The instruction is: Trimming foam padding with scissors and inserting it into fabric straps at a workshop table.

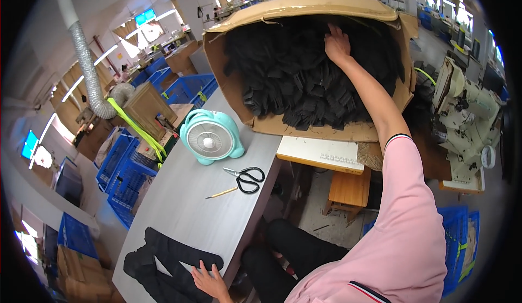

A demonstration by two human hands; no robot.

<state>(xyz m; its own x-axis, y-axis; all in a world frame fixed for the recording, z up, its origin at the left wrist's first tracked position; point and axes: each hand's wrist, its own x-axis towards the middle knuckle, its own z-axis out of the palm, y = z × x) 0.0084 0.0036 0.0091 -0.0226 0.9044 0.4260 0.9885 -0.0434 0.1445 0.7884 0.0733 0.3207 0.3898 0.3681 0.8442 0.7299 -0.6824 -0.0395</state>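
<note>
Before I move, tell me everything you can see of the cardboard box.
The cardboard box is large and tan, its upper edge shiny and creased, its open mouth facing the person. Flat black pieces are heaped inside. It sits at the far end of the grey table; the right hand reaches in among the pieces.

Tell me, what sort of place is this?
Probably a sewing or garment workshop. What looks like a sewing machine stands at the right, a cardboard box is heaped with black fabric-like pieces, and black-handled scissors lie on the grey table.
</note>
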